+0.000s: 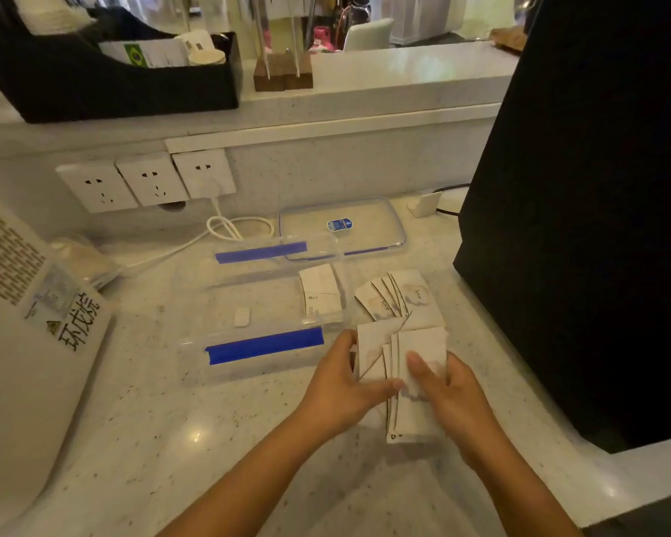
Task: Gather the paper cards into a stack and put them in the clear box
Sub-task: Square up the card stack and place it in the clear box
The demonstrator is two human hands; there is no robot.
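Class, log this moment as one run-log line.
left hand: gathering cards | right hand: same | clear box: open, some cards inside | fanned cards: on counter

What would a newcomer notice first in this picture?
First, the two hands: left hand and right hand gather loose cards on the counter. Just behind, to the left, lies the clear box with blue tape, some cards already inside; its lid rests farther back.
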